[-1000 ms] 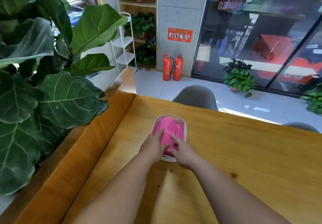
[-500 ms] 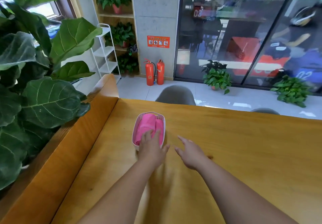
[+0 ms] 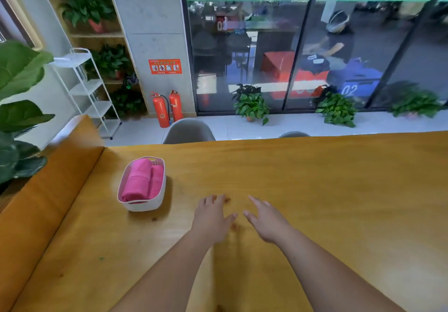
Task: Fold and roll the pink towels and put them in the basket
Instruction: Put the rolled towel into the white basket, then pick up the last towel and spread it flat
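Note:
A small white basket (image 3: 143,203) stands on the wooden table (image 3: 315,178), left of centre. Rolled pink towels (image 3: 141,180) lie side by side inside it. My left hand (image 3: 212,218) hovers over the table to the right of the basket, fingers loosely spread, holding nothing. My right hand (image 3: 265,218) is just beside it, fingers straight and apart, also holding nothing. Neither hand touches the basket.
A raised wooden ledge (image 3: 48,190) runs along the table's left side, with a large-leaved plant (image 3: 17,117) over it. Grey chair backs (image 3: 189,131) stand behind the table's far edge. Beyond are fire extinguishers (image 3: 167,109), a white rack (image 3: 87,88) and glass doors.
Both hands have left the towels in the basket and drawn back to the right over the bare table. The view has swung right, so the basket now sits further left.

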